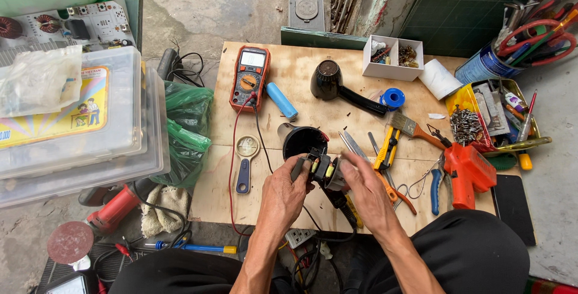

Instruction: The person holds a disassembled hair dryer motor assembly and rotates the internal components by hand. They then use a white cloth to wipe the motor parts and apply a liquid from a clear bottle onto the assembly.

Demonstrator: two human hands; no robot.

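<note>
Both my hands meet over the front of a low plywood board [301, 71]. My left hand [284, 193] and my right hand [365, 193] together grip a small black motor and switch assembly [322, 170] with yellow parts and wires. Just behind it lies an open black tubular housing [299, 139]. Further back rests a black hair dryer shell with its handle [340, 88]. An orange multimeter [250, 77] sits at the board's left, its red and black leads trailing toward me.
A blue cylinder [282, 100], magnifier [245, 161], brush [415, 129], pliers, tweezers and an orange glue gun [468, 170] lie on the board. A tool tray [500, 116] and tool can [512, 47] stand right. Clear plastic boxes [78, 119] stack left.
</note>
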